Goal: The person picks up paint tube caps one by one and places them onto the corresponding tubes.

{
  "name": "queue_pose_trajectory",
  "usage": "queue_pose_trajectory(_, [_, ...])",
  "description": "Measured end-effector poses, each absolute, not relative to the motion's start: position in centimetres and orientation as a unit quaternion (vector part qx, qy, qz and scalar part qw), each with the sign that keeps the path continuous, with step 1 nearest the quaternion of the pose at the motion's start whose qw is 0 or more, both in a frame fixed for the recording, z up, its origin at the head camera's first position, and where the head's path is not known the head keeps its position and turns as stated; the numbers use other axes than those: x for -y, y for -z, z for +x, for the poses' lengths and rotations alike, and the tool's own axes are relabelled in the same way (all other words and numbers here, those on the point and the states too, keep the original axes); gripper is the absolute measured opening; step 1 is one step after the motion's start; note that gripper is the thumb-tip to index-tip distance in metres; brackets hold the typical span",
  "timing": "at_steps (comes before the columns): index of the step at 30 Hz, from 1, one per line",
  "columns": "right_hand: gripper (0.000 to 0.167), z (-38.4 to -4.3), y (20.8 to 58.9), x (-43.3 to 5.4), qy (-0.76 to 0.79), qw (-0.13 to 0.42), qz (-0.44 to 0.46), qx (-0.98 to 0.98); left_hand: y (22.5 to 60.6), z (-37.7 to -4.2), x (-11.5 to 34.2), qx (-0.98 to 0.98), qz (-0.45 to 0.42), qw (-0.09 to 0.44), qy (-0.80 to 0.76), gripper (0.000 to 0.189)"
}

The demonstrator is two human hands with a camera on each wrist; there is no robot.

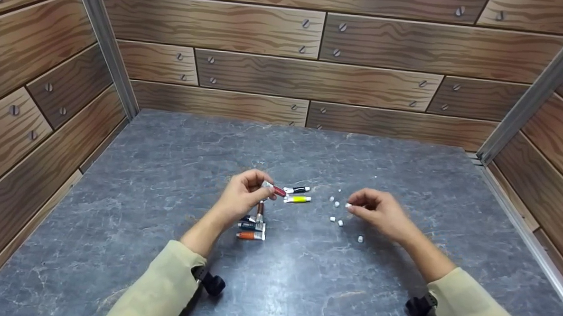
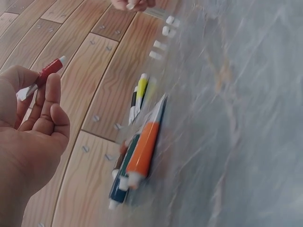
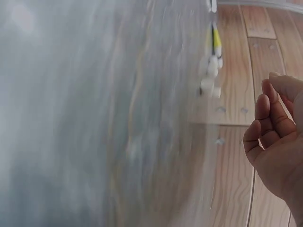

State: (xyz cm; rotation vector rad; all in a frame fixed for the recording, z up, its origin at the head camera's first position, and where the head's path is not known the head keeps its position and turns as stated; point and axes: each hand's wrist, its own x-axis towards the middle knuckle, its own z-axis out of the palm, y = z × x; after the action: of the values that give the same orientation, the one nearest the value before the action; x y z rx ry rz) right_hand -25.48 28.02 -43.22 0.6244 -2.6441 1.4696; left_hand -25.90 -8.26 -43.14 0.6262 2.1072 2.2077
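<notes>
My left hand (image 1: 242, 194) pinches a small red paint tube (image 1: 279, 191) between thumb and fingers, held above the table. In the left wrist view the red tube (image 2: 50, 69) tilts with its pale narrow end upward. Over at the right, my right hand (image 1: 381, 213) pinches a small white cap (image 1: 349, 206) at its fingertips. Just beyond the left hand lie a black tube (image 1: 300, 190) and a yellow tube (image 1: 298, 199). Nearer me, by the left wrist, are an orange tube (image 1: 248, 235), a dark green tube (image 1: 249, 226), a brown tube (image 1: 260, 209) and a partly hidden dark tube.
Several loose white caps lie between the hands, among them a cap (image 1: 340, 223) near the middle and another cap (image 1: 360, 239) closer to me. The grey marbled table (image 1: 168, 143) is enclosed by wood-patterned walls (image 1: 256, 71) with metal corner posts.
</notes>
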Motion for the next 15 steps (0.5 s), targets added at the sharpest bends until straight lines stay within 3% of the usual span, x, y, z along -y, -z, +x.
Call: queue_pose_trajectory(15, [0.012, -25.0, 43.4, -23.7, -0.554, 0.049, 0.219, 0.802, 44.7, -24.5, 6.6, -0.648, 0.191, 0.036, -0.736, 0.014])
